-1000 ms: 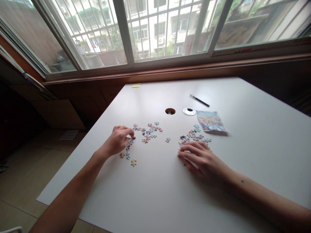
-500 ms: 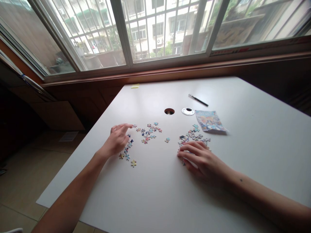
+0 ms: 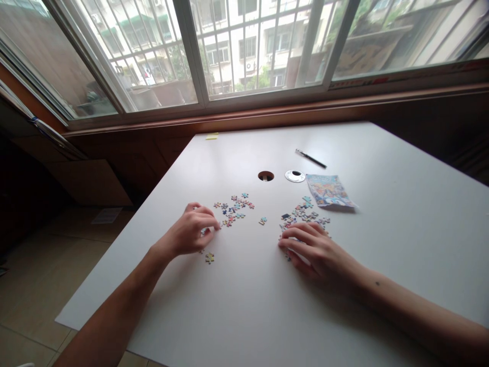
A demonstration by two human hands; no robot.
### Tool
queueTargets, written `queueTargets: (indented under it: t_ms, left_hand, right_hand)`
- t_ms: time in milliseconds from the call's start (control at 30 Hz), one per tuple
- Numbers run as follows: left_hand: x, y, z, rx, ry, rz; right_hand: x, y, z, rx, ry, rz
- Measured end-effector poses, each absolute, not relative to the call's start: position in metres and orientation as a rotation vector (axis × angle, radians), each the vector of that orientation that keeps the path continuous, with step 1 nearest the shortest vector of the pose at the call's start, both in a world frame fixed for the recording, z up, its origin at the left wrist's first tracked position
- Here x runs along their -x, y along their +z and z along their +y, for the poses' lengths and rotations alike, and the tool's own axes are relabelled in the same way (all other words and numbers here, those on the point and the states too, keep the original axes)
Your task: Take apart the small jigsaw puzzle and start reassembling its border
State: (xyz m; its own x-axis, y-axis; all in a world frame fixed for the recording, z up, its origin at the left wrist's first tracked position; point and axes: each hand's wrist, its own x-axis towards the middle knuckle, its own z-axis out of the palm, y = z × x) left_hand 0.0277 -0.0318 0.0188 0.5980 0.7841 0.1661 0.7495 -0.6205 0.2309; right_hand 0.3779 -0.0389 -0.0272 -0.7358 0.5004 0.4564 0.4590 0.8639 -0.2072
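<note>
My left hand (image 3: 193, 230) is over the left part of the table, fingers bent and apart, with the index fingertip down on the surface. A small pale puzzle piece (image 3: 220, 225) shows at that fingertip. Under and behind the hand lie other pieces, mostly hidden; a yellow puzzle piece (image 3: 210, 258) sits just in front of it. To its right is a loose cluster of puzzle pieces (image 3: 237, 205). My right hand (image 3: 309, 247) rests with loosely spread fingers on the near side of a denser puzzle pile (image 3: 303, 210), covering part of it.
A white table (image 3: 244, 306) carries everything. Two joined-looking pieces (image 3: 263, 220) lie between the clusters. Farther back are a crumpled picture sheet (image 3: 331, 191), a black pen (image 3: 311, 158), a round silver cover (image 3: 295, 176), a cable hole (image 3: 266, 176) and a yellow sticky note (image 3: 212, 136).
My left hand has moved right and nearer, its index fingertip coming down beside the left cluster. The pale piece once at the far fingertip has shifted with it. My right hand stays put.
</note>
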Motion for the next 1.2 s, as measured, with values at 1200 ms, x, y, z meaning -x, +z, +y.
queueTargets:
  t_ms: [1200]
  left_hand:
    - [-0.042,0.005,-0.036,-2.703,0.421,1.268]
  right_hand:
    - [-0.372,-0.016,-0.047,0.408,0.351,-2.755]
